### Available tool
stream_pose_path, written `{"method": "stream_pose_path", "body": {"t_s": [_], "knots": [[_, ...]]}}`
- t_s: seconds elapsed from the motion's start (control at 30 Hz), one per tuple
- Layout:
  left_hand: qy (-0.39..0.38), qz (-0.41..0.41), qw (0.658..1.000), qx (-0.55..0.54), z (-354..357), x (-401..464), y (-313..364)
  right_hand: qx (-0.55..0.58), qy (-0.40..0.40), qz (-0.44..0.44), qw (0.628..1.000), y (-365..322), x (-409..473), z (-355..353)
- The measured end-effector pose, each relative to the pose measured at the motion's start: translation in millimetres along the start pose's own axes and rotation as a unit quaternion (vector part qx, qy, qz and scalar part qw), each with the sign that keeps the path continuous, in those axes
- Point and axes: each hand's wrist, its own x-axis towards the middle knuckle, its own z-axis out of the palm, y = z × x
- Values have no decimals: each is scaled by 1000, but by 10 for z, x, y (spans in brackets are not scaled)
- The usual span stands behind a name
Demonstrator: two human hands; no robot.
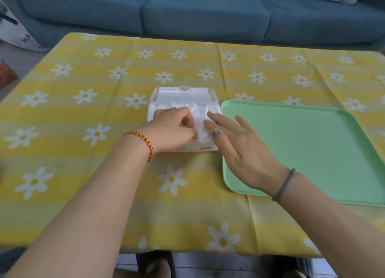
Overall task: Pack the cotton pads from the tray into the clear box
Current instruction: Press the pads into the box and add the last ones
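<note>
The clear box [206, 148] stands open at the middle of the table, its lid [183, 94] tipped back. White cotton pads [201, 119] fill it to the top. My left hand [170, 129] lies on the pads with its fingers curled down onto them. My right hand [235, 140] reaches in from the right with straight fingers touching the pads. The green tray [312, 148] lies right beside the box, and no pads show on it.
A yellow tablecloth [83, 173] with white daisies covers the table. A blue sofa [198, 12] runs along the far side. A white bag [14, 31] and a brown basket [6, 73] sit at the far left, off the table.
</note>
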Motion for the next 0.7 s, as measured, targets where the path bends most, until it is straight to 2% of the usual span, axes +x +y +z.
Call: {"method": "stream_pose_path", "body": {"t_s": [0.13,0.27,0.37,0.5,0.7], "knots": [[23,4,1000,14,40,-16,-35,-49,-37,-16,998,-11,7,99],[52,-8,997,60,140,-25,35,-61,-41,-5,997,-7,57,153],[59,-4,997,56,120,-20,16,-60,-34,-8,998,-6,59,138],[95,-5,995,31,75,8,-41,-97,14,-46,994,-3,27,129],[111,-11,990,87,159,29,-37,-80,-36,-10,996,7,119,193]]}}
